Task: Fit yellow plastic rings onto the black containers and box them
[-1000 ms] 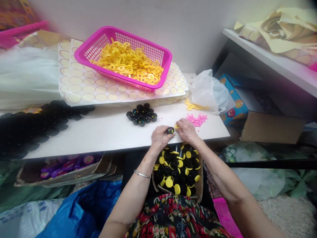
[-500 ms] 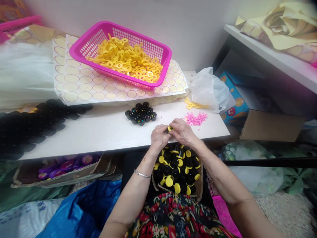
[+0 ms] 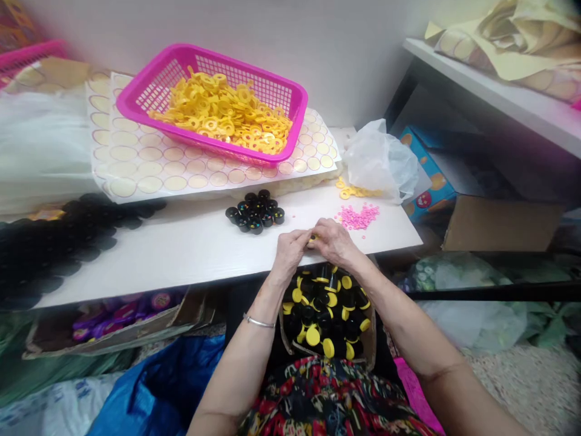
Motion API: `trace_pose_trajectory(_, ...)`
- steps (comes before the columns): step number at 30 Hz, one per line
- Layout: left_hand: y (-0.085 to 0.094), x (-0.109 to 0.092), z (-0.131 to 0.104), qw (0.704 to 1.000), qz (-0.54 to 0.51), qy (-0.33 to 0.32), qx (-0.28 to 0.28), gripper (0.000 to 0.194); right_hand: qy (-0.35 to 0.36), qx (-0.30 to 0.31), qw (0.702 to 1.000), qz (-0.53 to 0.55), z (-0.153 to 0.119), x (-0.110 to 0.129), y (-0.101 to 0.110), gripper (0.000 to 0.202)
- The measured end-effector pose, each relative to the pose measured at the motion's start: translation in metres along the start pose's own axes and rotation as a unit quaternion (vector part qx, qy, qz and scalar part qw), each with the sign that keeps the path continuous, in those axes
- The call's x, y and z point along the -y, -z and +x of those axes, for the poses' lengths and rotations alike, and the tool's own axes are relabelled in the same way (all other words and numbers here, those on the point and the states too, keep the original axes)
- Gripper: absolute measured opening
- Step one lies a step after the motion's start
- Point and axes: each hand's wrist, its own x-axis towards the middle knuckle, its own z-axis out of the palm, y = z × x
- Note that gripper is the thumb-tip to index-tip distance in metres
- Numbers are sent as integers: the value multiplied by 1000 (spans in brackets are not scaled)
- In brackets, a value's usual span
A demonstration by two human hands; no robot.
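Observation:
At the table's front edge, my left hand (image 3: 290, 248) and my right hand (image 3: 333, 241) meet with fingers closed on one small yellow round piece (image 3: 312, 239) with a dark centre. Fingers cover most of it, and anything beneath it is hidden. Just below, in my lap, an open box (image 3: 293, 346) holds several black pots with yellow lids (image 3: 313, 335). A cluster of small black cups (image 3: 256, 213) with coloured specks stands left of my hands. Tiny pink rings (image 3: 357, 217) lie in a loose pile to the right, with flat yellow ring pieces (image 3: 348, 191) behind them.
Behind, a pink basket (image 3: 302, 121) full of yellow ring pieces rests on sheets of round stickers (image 3: 149, 184). Many black round pieces (image 3: 59, 242) cover the table's left end. A white plastic bag (image 3: 381, 158), a cardboard box (image 3: 494, 223) and a shelf (image 3: 481, 91) are at right.
The yellow piece has turned between my fingers and shows less of its face. My hands stay together in nearly the same place; the view has shifted slightly.

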Motion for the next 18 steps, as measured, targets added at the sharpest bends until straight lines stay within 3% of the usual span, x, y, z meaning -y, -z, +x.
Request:
trace_pose_trajectory(9, -4, 10, 0, 997, 13, -16, -71, 23, -41, -37, 993, 108, 1, -3, -14, 9)
trace_pose_trajectory(18, 5, 3, -6, 999, -35, -40, -11, 37, -83, -147, 943, 288, -7, 2, -24, 7)
